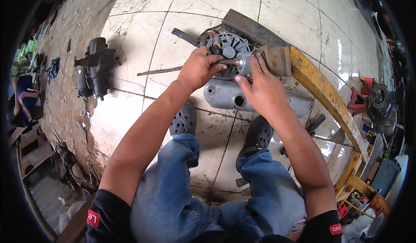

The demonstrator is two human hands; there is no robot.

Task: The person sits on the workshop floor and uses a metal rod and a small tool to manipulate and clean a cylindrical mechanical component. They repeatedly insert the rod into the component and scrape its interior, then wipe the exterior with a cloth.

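My left hand [199, 67] is closed round a thin metal rod [162, 70], which sticks out to the left past my fist. Its other end meets a small silver metal cylinder [244, 64]. My right hand [265, 85] grips that cylinder from the right, fingers laid along its far side and thumb toward me. Just beyond my hands sits a grey round finned housing [236, 39] that looks like an alternator, with wires and a dark plug on it. Nearer me, a long grey cast-metal cover [219, 95] with round holes lies partly under my right hand.
A worn yellow metal beam [320, 85] curves down the right side. Beside the housing are a rusty steel channel [249, 30] and a brown block [279, 61]. A dark cast part [99, 65] stands at left. A red stand [357, 100] and clutter line the right edge.
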